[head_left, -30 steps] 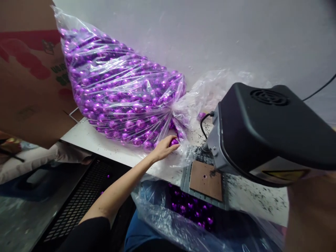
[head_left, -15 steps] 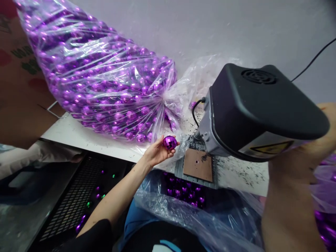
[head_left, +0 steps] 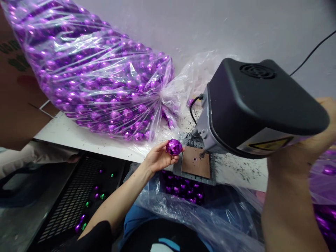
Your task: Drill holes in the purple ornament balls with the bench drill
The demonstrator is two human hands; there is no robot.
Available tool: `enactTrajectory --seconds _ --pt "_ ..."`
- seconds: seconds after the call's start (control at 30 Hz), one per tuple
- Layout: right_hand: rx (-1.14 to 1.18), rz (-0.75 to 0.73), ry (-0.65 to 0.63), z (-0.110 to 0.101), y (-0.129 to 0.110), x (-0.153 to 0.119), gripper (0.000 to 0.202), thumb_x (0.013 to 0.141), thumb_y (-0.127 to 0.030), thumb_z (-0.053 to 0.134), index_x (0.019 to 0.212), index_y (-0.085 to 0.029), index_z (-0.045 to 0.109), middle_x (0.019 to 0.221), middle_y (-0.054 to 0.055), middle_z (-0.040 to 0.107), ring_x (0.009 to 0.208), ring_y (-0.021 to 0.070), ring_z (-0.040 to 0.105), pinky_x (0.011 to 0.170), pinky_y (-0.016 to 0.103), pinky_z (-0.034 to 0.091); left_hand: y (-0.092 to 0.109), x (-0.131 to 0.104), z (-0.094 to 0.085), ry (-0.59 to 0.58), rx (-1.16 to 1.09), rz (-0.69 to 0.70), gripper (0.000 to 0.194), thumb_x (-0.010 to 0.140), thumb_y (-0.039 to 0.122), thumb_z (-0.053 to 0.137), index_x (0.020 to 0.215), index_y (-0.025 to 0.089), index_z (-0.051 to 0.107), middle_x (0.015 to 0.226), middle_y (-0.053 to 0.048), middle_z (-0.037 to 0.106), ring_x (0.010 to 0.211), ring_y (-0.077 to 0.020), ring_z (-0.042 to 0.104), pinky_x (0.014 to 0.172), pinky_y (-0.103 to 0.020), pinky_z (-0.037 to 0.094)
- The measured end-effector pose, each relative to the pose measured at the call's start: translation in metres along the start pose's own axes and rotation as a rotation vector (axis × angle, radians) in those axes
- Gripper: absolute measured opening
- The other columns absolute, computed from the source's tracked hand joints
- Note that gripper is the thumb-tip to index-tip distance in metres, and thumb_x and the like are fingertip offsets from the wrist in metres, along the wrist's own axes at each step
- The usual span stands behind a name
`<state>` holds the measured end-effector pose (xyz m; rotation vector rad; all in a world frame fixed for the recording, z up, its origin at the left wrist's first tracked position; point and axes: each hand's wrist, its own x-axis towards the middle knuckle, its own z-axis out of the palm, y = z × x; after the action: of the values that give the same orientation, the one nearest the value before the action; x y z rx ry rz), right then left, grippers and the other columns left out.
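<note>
Nearest the camera, at about 5 o'clock, the right forearm rises along the right edge; the right hand (head_left: 324, 120) sits behind the black machine head (head_left: 259, 101), mostly hidden, so I cannot tell whether it is spread or curled. At 6 o'clock a loose plastic bag (head_left: 183, 206) hangs below the tabletop edge with purple balls lying in it.

From 7 o'clock the left arm reaches up to the middle of the view. The left hand (head_left: 157, 159) is half curled, palm up, its fingertips (head_left: 170, 161) and thumb pinching one faceted purple ball (head_left: 173, 147). The ball is raised just off the tabletop (head_left: 78, 138), right beside the left edge of the brown plate (head_left: 195, 166), which lies under the machine head at 3 o'clock from the ball. Black specks dust the tabletop around the plate.

Farther off, at 10 to 11 o'clock, a big tied clear sack (head_left: 99, 84) of purple balls lies on the tabletop against a cardboard box (head_left: 13, 105).

Compared with half a second ago, the left hand has carried the ball a little rightward, nearer the plate, and a second ago that hand was flat against the sack's neck.
</note>
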<state>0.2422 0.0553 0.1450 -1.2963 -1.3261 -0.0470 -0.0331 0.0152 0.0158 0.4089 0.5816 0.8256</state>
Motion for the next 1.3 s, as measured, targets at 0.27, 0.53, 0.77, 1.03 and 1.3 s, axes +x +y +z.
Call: enactTrajectory --seconds 0.27,0.53,0.77,1.03,1.3 --pt "0.066 -0.003 0.011 -0.001 -0.005 0.002 0.055 0.085 -0.065 0.048 0.074 -0.011 0.048 0.062 -0.003 0.035 0.06 0.0007 0.031 0.061 0.022 0.026 -0.017 0.0 0.007 -0.046 -0.086 -0.052 0.047 0.094 0.046 0.052 0.128 0.013 0.058 0.119 -0.014 0.069 0.096 -0.0203 0.072 0.095 -0.036 0.052" --pt "0.059 -0.014 0.038 0.0 -0.019 -0.002 0.064 0.084 -0.073 0.041 0.074 -0.01 0.046 0.065 -0.001 0.034 0.064 0.0013 0.032 0.059 0.018 0.022 -0.029 0.008 0.002 0.105 0.169 -0.02 0.053 0.093 0.059 0.052 0.108 0.01 0.066 0.092 -0.013 0.073 0.07 -0.0174 0.07 0.067 -0.03 0.057" --pt "0.02 -0.028 0.006 -0.002 -0.017 -0.002 0.06 0.087 -0.068 0.04 0.076 -0.009 0.047 0.066 -0.002 0.033 0.065 0.0 0.032 0.061 0.016 0.023 -0.033 0.008 0.004 0.09 0.605 0.203 0.055 0.069 0.031 0.085 0.117 0.018 0.063 0.109 -0.007 0.068 0.094 -0.0175 0.064 0.084 -0.029 0.052" --pt "0.016 -0.03 0.015 -0.001 -0.019 -0.002 0.043 0.091 -0.05 0.045 0.079 -0.009 0.046 0.067 -0.003 0.032 0.067 -0.0014 0.033 0.063 0.016 0.024 -0.059 0.039 0.006 0.09 1.194 0.586 0.055 0.079 0.032 0.077 0.128 0.021 0.054 0.126 -0.007 0.061 0.117 -0.0233 0.058 0.105 -0.038 0.043" --pt "-0.006 -0.042 -0.005 -0.001 -0.02 -0.002 0.042 0.093 -0.049 0.04 0.079 -0.01 0.044 0.064 -0.005 0.034 0.063 -0.0027 0.031 0.064 0.016 0.027 -0.065 0.048 0.008 0.11 1.463 0.666 0.052 0.083 0.033 0.074 0.129 0.022 0.053 0.123 -0.009 0.062 0.115 -0.027 0.057 0.103 -0.042 0.042"
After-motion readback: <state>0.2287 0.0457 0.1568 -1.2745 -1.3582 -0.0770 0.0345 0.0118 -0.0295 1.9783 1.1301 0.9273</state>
